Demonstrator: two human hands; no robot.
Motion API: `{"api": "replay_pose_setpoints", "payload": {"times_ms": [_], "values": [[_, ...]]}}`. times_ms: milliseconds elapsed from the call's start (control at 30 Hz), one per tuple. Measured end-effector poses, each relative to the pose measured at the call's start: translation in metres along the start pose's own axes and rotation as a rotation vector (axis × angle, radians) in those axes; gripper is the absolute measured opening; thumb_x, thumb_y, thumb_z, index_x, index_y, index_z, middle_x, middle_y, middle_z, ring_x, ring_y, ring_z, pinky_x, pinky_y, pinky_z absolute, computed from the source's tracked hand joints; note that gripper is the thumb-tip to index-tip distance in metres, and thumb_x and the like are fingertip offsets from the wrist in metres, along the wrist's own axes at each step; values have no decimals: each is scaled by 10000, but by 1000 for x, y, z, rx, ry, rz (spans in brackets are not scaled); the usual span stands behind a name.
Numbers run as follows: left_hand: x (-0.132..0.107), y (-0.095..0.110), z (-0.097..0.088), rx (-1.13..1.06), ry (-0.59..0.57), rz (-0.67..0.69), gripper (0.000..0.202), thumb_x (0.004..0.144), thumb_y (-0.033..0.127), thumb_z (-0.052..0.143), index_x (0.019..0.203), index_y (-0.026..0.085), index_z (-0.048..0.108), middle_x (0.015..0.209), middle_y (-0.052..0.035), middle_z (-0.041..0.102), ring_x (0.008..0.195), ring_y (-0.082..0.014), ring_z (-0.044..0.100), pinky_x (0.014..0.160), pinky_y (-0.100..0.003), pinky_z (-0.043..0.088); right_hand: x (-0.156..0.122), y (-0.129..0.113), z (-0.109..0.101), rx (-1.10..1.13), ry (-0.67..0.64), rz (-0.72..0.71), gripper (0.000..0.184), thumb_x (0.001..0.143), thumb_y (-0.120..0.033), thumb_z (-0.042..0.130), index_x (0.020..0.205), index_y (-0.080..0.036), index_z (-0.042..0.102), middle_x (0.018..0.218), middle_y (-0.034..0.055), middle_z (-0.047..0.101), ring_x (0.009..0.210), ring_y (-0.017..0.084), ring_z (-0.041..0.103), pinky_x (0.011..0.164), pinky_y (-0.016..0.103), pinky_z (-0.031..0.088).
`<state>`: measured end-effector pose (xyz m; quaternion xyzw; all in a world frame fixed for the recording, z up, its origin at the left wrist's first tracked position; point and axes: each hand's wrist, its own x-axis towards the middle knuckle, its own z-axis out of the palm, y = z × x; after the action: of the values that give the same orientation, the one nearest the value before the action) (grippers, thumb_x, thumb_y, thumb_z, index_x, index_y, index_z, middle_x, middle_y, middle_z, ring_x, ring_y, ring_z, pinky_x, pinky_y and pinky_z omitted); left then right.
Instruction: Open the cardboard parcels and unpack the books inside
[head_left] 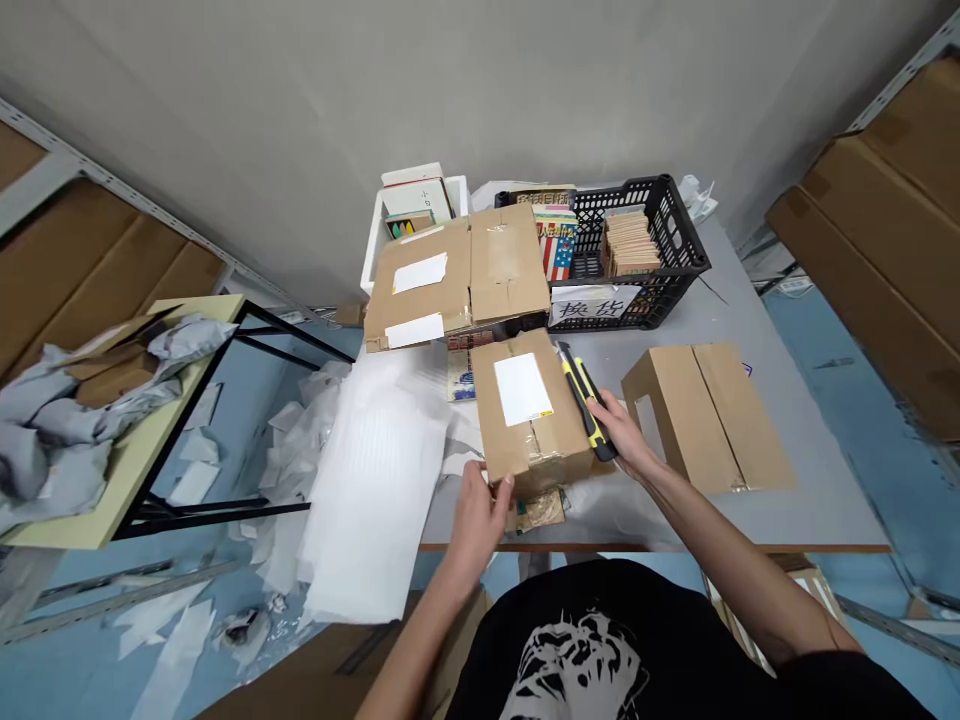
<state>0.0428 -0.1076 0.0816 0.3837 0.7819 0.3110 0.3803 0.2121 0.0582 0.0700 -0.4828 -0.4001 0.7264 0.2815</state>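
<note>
Nearest, a black printed shirt. Just beyond, the left hand, gripping the near left corner of a taped box on the grey table. To the right, the right hand, closed over a yellow-black knife laid flush along the box's right side, parallel to its long axis, tip away from the body.

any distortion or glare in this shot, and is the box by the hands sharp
Head view: wide-angle stretch at the edges, as on the left shelf rail; light is soft and even, with mild sheen on the far carton; the small box between the left hand and right hand is fairly sharp.
</note>
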Motion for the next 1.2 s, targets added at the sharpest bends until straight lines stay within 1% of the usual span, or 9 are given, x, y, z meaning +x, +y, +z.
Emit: {"api": "replay_pose_setpoints", "payload": {"times_ms": [133,267,333,467,533,667,767,900,1200], "values": [[-31,-6,36,36,-20,34,232,874,451,433,888,227,372,837,-53,589,744,-223,652,656,-369,498,25,-7,-2,-61,-169,6,355,697,-520,655,860,-243,502,729,-43,622,612,128,550,506,208,371],[-34,-19,74,20,-78,107,167,872,378,436,846,234,354,841,-52,579,801,-213,652,712,-367,501,52,-6,6,-83,-275,-7,371,703,-512,647,841,-241,433,808,9,680,727,172,632,515,201,342],[-31,-27,81,58,-100,125,140,861,342,454,880,221,384,896,-77,595,836,-217,657,731,-369,506,67,1,12,-87,-277,-40,388,697,-522,637,830,-239,409,798,15,674,746,182,645,519,199,328],[-12,-26,54,394,-332,169,187,857,361,481,934,191,467,885,-106,639,794,-255,662,680,-389,516,86,19,18,-204,-112,-206,310,754,-512,542,812,-230,426,812,7,654,758,165,611,593,221,379],[11,-14,27,601,-400,312,325,851,442,505,1027,169,505,978,-147,648,899,-295,649,738,-426,512,83,24,13,-296,28,-309,276,792,-495,495,835,-225,455,826,3,638,769,161,585,650,243,412],[82,9,-8,881,-337,754,890,659,703,609,1330,149,421,1464,-229,330,1381,-400,239,1088,-559,226,42,27,-8,-338,228,-397,286,842,-490,466,935,-219,475,848,11,626,745,162,583,684,278,458],[132,7,-9,989,-378,832,913,711,754,488,1425,204,338,1546,-186,172,1421,-401,81,1092,-627,54,-6,35,-21,-253,225,-279,343,865,-512,447,1035,-215,463,828,12,634,578,137,573,523,260,477],[169,-4,1,1033,-327,812,758,836,660,391,1452,228,304,1547,-176,182,1421,-383,106,1068,-655,10,-54,59,-20,-264,214,-99,512,877,-492,450,1315,-230,404,813,-4,632,459,103,527,407,237,474],[176,-8,3,1066,-280,810,726,852,635,378,1460,249,284,1537,-144,235,1391,-378,196,1078,-633,-2,-62,78,3,-116,220,44,603,879,-455,440,1444,-273,332,745,-32,575,424,82,461,350,223,476]]}}
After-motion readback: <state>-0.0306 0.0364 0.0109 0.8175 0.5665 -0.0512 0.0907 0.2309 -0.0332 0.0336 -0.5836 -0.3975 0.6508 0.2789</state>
